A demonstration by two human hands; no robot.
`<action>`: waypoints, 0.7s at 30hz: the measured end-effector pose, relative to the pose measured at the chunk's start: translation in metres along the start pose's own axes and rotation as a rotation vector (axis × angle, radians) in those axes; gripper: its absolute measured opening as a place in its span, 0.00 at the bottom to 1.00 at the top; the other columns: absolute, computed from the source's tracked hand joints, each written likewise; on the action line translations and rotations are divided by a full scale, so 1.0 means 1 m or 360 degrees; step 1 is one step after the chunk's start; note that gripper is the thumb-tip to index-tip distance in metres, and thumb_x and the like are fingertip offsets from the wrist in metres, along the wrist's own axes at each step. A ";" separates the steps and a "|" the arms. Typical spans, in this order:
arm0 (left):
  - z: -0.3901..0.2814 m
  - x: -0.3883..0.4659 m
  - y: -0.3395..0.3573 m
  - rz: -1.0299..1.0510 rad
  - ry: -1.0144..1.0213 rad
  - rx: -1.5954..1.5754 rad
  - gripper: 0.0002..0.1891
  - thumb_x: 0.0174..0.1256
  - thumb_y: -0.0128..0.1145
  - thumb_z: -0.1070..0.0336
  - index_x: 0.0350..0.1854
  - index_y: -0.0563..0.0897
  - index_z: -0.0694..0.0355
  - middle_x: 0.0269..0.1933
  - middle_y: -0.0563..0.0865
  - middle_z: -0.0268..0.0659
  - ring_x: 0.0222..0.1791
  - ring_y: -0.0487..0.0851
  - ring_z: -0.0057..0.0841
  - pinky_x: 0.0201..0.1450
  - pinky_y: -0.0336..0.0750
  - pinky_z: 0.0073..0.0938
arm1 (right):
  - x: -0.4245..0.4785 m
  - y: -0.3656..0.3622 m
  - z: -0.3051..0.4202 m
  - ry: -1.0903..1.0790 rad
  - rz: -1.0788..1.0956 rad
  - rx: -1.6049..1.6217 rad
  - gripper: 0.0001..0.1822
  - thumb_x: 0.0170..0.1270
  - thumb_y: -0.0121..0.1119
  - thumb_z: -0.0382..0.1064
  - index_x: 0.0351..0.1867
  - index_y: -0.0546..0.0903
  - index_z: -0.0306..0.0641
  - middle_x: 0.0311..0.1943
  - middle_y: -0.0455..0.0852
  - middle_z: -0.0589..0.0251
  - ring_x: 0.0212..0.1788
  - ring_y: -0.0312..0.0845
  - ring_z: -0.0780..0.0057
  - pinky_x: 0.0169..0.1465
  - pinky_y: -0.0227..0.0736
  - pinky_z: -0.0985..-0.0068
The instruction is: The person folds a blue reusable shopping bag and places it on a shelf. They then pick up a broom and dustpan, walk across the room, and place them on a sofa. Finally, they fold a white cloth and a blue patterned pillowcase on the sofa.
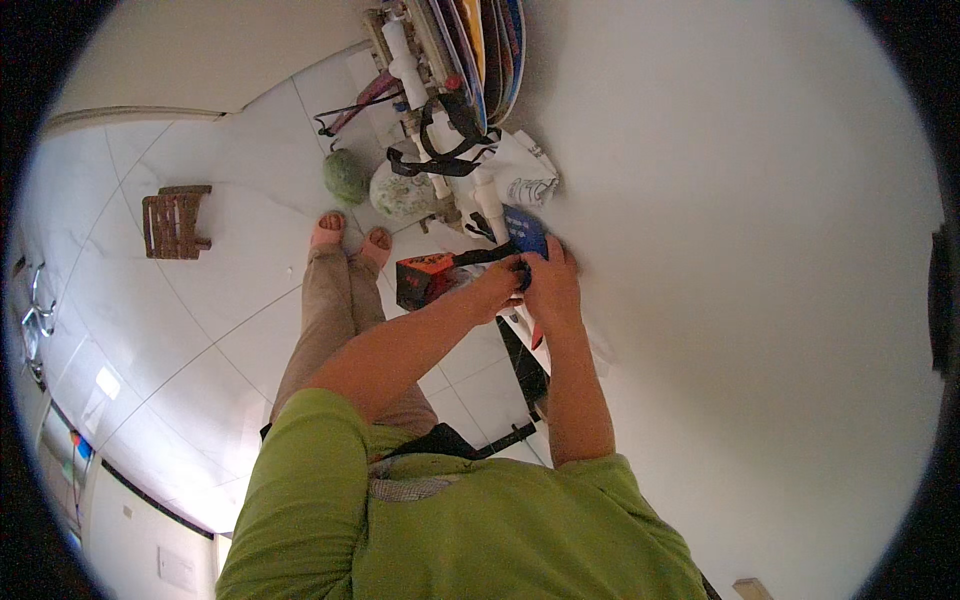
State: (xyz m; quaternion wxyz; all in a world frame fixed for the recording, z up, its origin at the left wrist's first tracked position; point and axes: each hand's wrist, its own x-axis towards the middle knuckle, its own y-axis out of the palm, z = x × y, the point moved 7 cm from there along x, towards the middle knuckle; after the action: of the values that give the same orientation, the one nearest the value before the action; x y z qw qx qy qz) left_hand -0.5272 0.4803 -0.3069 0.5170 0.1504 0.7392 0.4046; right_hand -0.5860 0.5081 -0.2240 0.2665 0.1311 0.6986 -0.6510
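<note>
Both of my hands meet at a blue item with white writing [527,229], perhaps a fabric pouch, beside a white pipe rack at the wall. My right hand [553,283] is wrapped over its lower edge, fingers pointing up. My left hand [496,290] has curled fingers close against a dark part of it; what lies between those fingers is hidden. A black strap [484,256] runs from my left hand's fingertips towards a red-orange and black box or bag [424,279], which sits below and left of the hands.
The pipe rack [489,202] carries several upright flat boards or books [487,60], black straps [442,161] and a white plastic bag [529,169]. On the tiled floor, a green melon [345,177] and a paler one [401,191] lie by my feet. A brown slatted stool [176,223] stands left.
</note>
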 end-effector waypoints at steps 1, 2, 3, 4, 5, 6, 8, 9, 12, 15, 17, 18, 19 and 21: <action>0.000 -0.007 0.000 0.0024 -0.0064 0.0062 0.19 0.66 0.45 0.63 0.59 0.67 0.55 0.54 0.72 0.31 0.49 0.73 0.27 0.52 0.68 0.29 | 0.004 0.001 0.000 -0.0030 0.0010 -0.0026 0.19 0.45 0.56 0.27 0.43 0.78 0.42 0.58 0.64 0.49 0.55 0.63 0.47 0.57 0.63 0.60; 0.002 -0.013 -0.002 0.0047 -0.0127 0.0124 0.19 0.66 0.44 0.62 0.59 0.66 0.55 0.57 0.70 0.31 0.52 0.72 0.27 0.55 0.68 0.29 | 0.008 0.003 0.001 -0.0062 0.0020 -0.0053 0.18 0.45 0.55 0.26 0.42 0.79 0.43 0.58 0.65 0.49 0.56 0.63 0.48 0.58 0.62 0.61; 0.005 -0.018 -0.010 -0.0012 -0.0142 0.0144 0.20 0.66 0.45 0.61 0.59 0.65 0.55 0.57 0.70 0.30 0.52 0.72 0.26 0.55 0.68 0.29 | 0.013 0.002 0.004 -0.0069 -0.0015 -0.0058 0.19 0.45 0.55 0.26 0.42 0.79 0.43 0.57 0.66 0.49 0.55 0.63 0.48 0.58 0.62 0.61; 0.015 -0.021 -0.019 -0.0071 -0.0159 0.0161 0.20 0.66 0.45 0.60 0.60 0.65 0.55 0.57 0.70 0.30 0.52 0.72 0.26 0.54 0.68 0.29 | 0.017 0.001 0.006 -0.0077 -0.0047 -0.0063 0.19 0.45 0.55 0.26 0.42 0.79 0.43 0.57 0.66 0.49 0.55 0.64 0.48 0.57 0.62 0.61; 0.026 -0.025 -0.031 -0.0130 -0.0174 0.0177 0.21 0.66 0.45 0.59 0.60 0.64 0.54 0.57 0.70 0.29 0.51 0.72 0.25 0.54 0.68 0.29 | 0.020 -0.001 0.009 -0.0085 -0.0080 -0.0069 0.19 0.45 0.56 0.27 0.43 0.78 0.43 0.56 0.67 0.49 0.55 0.64 0.48 0.57 0.62 0.61; 0.042 -0.023 -0.049 0.0093 0.0068 0.0076 0.21 0.63 0.50 0.58 0.58 0.67 0.53 0.49 0.77 0.29 0.46 0.74 0.25 0.49 0.69 0.31 | 0.021 -0.002 0.013 -0.0091 -0.0068 -0.0051 0.20 0.45 0.56 0.27 0.44 0.78 0.44 0.57 0.66 0.49 0.55 0.64 0.48 0.58 0.62 0.61; 0.039 -0.055 -0.066 -0.0136 -0.0036 0.0110 0.22 0.62 0.51 0.58 0.59 0.67 0.55 0.49 0.77 0.32 0.46 0.75 0.25 0.49 0.69 0.30 | 0.021 -0.002 0.017 -0.0095 -0.0045 0.0000 0.21 0.46 0.57 0.29 0.46 0.76 0.45 0.58 0.65 0.49 0.56 0.63 0.48 0.58 0.62 0.61; 0.038 -0.073 -0.076 -0.0253 -0.0083 0.0126 0.23 0.62 0.52 0.58 0.59 0.67 0.57 0.49 0.77 0.33 0.45 0.75 0.25 0.48 0.69 0.30 | 0.016 -0.005 0.019 -0.0076 -0.0062 0.0105 0.22 0.47 0.58 0.30 0.47 0.75 0.45 0.59 0.64 0.50 0.56 0.63 0.48 0.58 0.61 0.61; 0.049 -0.128 -0.134 -0.0394 0.0236 -0.0098 0.20 0.62 0.52 0.59 0.54 0.70 0.61 0.46 0.78 0.36 0.42 0.76 0.25 0.45 0.70 0.27 | -0.001 -0.026 0.020 -0.0006 -0.0118 0.0229 0.24 0.49 0.61 0.38 0.51 0.72 0.47 0.62 0.60 0.51 0.59 0.60 0.49 0.60 0.59 0.61; 0.074 -0.184 -0.214 -0.0825 0.0508 -0.0433 0.14 0.62 0.51 0.61 0.47 0.73 0.62 0.40 0.81 0.36 0.36 0.78 0.24 0.38 0.72 0.24 | -0.033 -0.049 0.021 -0.0113 -0.0490 0.0064 0.24 0.50 0.61 0.40 0.51 0.72 0.44 0.61 0.61 0.51 0.58 0.60 0.50 0.59 0.59 0.60; 0.076 -0.236 -0.239 -0.1119 0.0636 -0.0397 0.12 0.62 0.51 0.63 0.44 0.74 0.62 0.34 0.81 0.35 0.32 0.78 0.23 0.35 0.72 0.23 | -0.050 -0.049 0.017 -0.0218 -0.0577 0.0177 0.21 0.51 0.60 0.41 0.47 0.73 0.41 0.52 0.71 0.51 0.52 0.66 0.51 0.51 0.65 0.59; 0.079 -0.259 -0.245 -0.1259 0.0595 -0.0369 0.11 0.62 0.50 0.63 0.43 0.74 0.62 0.33 0.81 0.34 0.32 0.78 0.23 0.35 0.72 0.23 | -0.058 -0.046 0.017 -0.0178 -0.0439 0.0273 0.19 0.52 0.59 0.41 0.46 0.74 0.40 0.50 0.73 0.50 0.51 0.68 0.52 0.50 0.65 0.60; 0.082 -0.279 -0.251 -0.1397 0.0557 -0.0338 0.10 0.62 0.50 0.63 0.43 0.74 0.62 0.32 0.81 0.34 0.31 0.78 0.23 0.35 0.72 0.23 | -0.066 -0.041 0.018 -0.0138 -0.0307 0.0367 0.18 0.53 0.58 0.41 0.45 0.74 0.39 0.47 0.76 0.50 0.50 0.69 0.53 0.50 0.66 0.61; 0.095 -0.303 -0.254 -0.1365 0.0606 -0.0384 0.10 0.62 0.51 0.63 0.42 0.75 0.62 0.32 0.80 0.34 0.31 0.78 0.23 0.35 0.72 0.23 | -0.078 -0.002 0.021 -0.0294 -0.0094 0.0496 0.17 0.54 0.56 0.43 0.44 0.75 0.39 0.42 0.78 0.50 0.48 0.72 0.56 0.49 0.67 0.64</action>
State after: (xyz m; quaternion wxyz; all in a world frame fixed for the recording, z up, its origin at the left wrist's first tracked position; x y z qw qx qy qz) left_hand -0.2663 0.1687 -0.3171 0.5064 -0.3055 0.7639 0.2581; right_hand -0.5185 0.5004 -0.1806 0.2868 0.0898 0.5654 -0.7681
